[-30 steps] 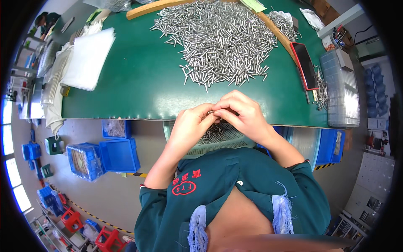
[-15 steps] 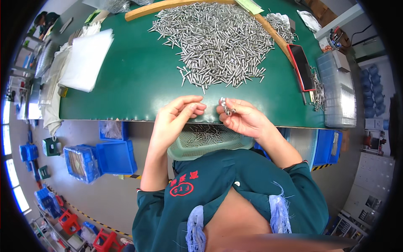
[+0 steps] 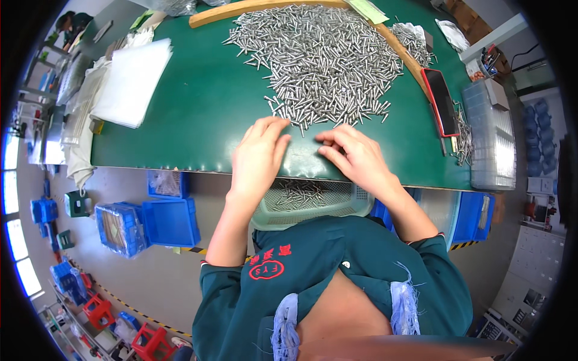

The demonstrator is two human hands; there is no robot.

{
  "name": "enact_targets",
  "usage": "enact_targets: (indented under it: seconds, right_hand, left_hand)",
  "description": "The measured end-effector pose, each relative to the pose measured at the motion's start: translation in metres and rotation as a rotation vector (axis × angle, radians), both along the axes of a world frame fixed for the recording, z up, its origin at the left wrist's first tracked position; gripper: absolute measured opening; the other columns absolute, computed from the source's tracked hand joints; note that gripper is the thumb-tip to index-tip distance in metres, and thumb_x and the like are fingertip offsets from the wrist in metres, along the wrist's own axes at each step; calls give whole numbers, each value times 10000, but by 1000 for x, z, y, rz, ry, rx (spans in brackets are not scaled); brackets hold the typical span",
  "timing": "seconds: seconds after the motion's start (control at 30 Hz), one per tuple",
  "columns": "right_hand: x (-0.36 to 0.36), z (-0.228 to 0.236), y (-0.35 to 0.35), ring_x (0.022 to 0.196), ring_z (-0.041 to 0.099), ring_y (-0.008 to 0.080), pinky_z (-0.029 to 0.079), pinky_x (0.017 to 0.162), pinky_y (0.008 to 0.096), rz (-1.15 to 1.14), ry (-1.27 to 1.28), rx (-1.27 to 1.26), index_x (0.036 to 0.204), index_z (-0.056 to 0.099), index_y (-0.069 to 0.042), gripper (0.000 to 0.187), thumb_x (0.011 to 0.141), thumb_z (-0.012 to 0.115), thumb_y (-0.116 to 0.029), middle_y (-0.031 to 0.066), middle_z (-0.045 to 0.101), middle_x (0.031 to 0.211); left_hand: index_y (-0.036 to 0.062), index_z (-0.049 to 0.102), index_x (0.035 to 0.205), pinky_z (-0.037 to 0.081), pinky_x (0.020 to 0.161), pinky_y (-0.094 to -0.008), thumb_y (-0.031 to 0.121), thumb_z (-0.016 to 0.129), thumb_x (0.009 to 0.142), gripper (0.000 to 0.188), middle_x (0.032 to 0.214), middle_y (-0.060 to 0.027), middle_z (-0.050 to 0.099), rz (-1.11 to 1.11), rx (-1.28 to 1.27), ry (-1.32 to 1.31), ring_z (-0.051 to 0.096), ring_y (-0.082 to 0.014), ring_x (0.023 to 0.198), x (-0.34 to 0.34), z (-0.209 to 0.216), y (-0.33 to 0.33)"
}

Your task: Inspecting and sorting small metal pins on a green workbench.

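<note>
A big pile of small silvery bolt-like metal pins covers the far middle of the green table. At the pile's near edge, my left hand has its fingertips beside the closest pins, thumb apart from the fingers. To its right, my right hand hovers over the tabletop with fingers bent and thumb spread away; no pin shows in it. Under the table edge, in front of my body, a pale green mesh basket holds more of these pins.
Curved wooden strips border the pile. On the right lie a red-framed phone, loose pins and clear plastic boxes. White sheets rest at the left. Blue crates stand on the floor.
The several pins held in my right hand are gone from it. Both hands have moved forward toward the pile, and my left fingertips have come to its near edge.
</note>
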State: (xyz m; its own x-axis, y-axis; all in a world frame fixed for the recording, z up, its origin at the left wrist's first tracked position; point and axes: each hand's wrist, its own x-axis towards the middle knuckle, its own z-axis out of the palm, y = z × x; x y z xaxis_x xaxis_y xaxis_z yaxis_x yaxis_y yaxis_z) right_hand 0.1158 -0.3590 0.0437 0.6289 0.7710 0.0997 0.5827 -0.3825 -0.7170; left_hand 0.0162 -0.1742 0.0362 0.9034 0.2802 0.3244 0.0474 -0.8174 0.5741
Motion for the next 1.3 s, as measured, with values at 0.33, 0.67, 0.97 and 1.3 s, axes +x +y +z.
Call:
enact_targets:
  seconds: [0.33, 0.67, 0.97, 1.3]
  right_hand:
    - [3, -6, -3, 880, 602, 245, 502, 707, 363, 35, -167, -26, 1056, 644, -98, 264, 810, 681, -184, 60, 586, 956]
    - [-4, -12, -15, 848, 609, 221, 498, 682, 344, 25, -234, 22, 952, 651, -110, 231, 765, 734, -216, 29, 588, 922]
    - [-6, -14, -10, 763, 592, 209, 495, 640, 327, 6, -352, 93, 845, 653, -115, 144, 743, 737, -174, 22, 578, 828]
    - [-8, -13, -12, 724, 589, 204, 478, 615, 322, -11, -352, 61, 826, 656, -92, 151, 728, 760, -143, 29, 596, 813]
  left_hand:
    - [53, 586, 1091, 458, 831, -386, 142, 706, 784, 341, 1007, -121, 553, -221, -39, 107, 551, -299, 952, 8, 0, -19]
    - [82, 646, 1010, 454, 800, -375, 87, 682, 790, 223, 966, -79, 590, -159, -34, 38, 555, -272, 889, -7, -5, -9]
    - [77, 632, 991, 448, 791, -370, 116, 693, 783, 220, 960, -53, 566, -156, 31, 45, 531, -254, 868, -2, -5, -19]
    - [52, 626, 917, 443, 773, -363, 42, 685, 756, 171, 969, -57, 602, -196, 24, 8, 544, -256, 867, -20, -1, -21]
